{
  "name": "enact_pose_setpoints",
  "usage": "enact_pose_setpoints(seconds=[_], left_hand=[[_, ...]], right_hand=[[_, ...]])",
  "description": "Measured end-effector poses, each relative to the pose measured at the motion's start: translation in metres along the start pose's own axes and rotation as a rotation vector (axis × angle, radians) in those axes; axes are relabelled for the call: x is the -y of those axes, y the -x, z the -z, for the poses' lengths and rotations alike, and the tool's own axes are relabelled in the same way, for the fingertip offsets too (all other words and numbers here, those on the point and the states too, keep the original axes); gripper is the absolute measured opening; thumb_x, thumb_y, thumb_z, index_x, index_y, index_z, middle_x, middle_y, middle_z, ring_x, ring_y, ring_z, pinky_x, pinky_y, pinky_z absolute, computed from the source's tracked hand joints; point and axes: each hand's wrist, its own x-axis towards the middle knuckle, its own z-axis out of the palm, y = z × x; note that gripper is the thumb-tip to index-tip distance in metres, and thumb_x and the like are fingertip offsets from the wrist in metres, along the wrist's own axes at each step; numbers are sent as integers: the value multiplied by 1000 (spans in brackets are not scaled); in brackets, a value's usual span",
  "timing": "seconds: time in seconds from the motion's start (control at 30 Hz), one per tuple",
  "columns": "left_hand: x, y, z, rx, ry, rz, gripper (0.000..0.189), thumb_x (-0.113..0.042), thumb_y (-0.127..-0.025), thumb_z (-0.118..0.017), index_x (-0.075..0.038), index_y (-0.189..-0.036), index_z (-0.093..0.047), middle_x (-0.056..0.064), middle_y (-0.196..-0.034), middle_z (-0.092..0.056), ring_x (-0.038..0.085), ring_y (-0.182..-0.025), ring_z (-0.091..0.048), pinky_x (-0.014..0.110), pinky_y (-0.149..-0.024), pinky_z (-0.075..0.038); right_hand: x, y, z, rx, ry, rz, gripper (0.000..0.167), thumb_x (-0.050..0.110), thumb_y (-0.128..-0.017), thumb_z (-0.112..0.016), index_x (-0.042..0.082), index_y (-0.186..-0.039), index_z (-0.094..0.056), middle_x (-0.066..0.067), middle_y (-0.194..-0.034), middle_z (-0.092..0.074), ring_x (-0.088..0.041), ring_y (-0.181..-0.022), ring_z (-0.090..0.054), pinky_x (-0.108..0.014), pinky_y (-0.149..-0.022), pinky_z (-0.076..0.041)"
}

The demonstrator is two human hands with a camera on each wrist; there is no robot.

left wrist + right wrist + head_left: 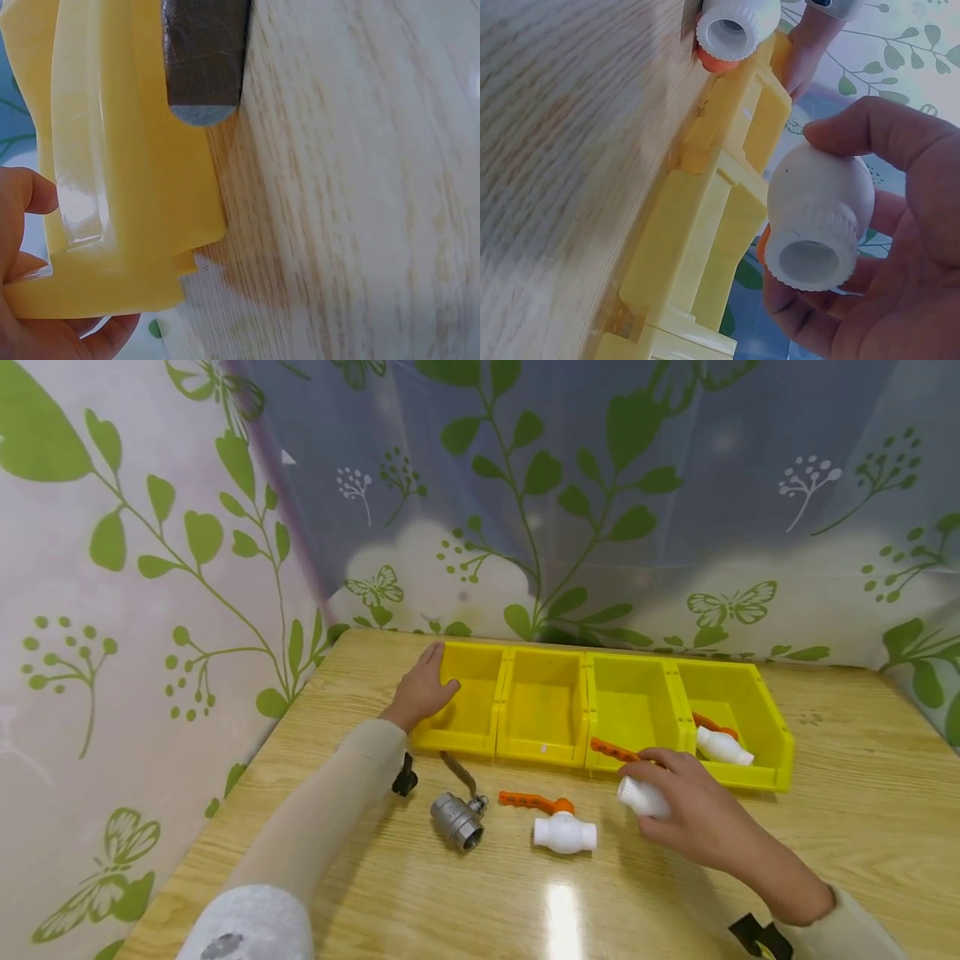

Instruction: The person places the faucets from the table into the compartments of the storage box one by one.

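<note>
My left hand [420,693] grips the left side wall of the leftmost yellow bin [459,742]. In the left wrist view the thumb and fingers lie on opposite sides of that yellow wall [112,277]. In my right hand [693,810] is a white plastic ball valve [821,184] with an orange lever, held above the table just in front of the bins. Two more valves lie on the wood between the hands: a metal ball valve [456,821] with a dark lever, and a white ball valve [565,833] with an orange lever.
Several yellow bins stand joined in a row at the back of the wooden table [420,910]. Inside the rightmost bin [783,752] lies another white valve [723,747] with an orange lever. Patterned cloth [465,568] hangs behind the table and along its left side.
</note>
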Motion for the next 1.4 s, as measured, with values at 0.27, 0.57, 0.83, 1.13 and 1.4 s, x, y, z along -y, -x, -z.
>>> enact_pose_setpoints(seconds=[0.27, 0.57, 0.83, 1.13, 1.4], left_hand=[[-1, 2, 1, 2, 2, 1, 75, -28, -99, -50, -6, -157, -8, 10, -162, -8, 33, -142, -29, 53, -112, -26], [1, 1, 2, 6, 19, -1, 75, -29, -99, -49, -6, -156, -8, 10, -163, -8, 32, -144, -24, 53, -114, -22], [0, 2, 2, -3, 11, -1, 74, -28, -99, -49, -6, -156, -8, 10, -162, -9, 31, -144, -24, 53, -113, -24], [-3, 2, 3, 3, 8, 2, 74, -29, -99, -49, -6, -157, -8, 9, -163, -8, 31, -145, -23, 54, -114, -22], [2, -1, 0, 1, 14, -9, 75, -29, -98, -50, -5, -156, -8, 11, -163, -7, 32, -145, -22, 51, -112, -26]], right_hand=[[-1, -1, -4, -16, -12, -11, 41, 10, -73, -73, 13, -114, -67, -14, -119, -58, -34, -102, -53, -39, -68, -49], [-1, -3, -5, -25, -11, -15, 42, 10, -73, -73, 11, -115, -66, -14, -120, -58, -34, -103, -52, -39, -68, -49], [-6, -8, -9, -33, -21, -31, 45, 10, -73, -75, 9, -117, -66, -16, -122, -57, -36, -106, -52, -44, -72, -49], [-13, -15, -11, -65, -24, -38, 43, 8, -75, -73, 6, -117, -66, -19, -122, -57, -42, -107, -51, -48, -73, -50], [-14, -21, -8, -79, -20, -42, 44, 7, -75, -72, 5, -118, -65, -19, -122, -57, -42, -109, -51, -51, -77, -50]])
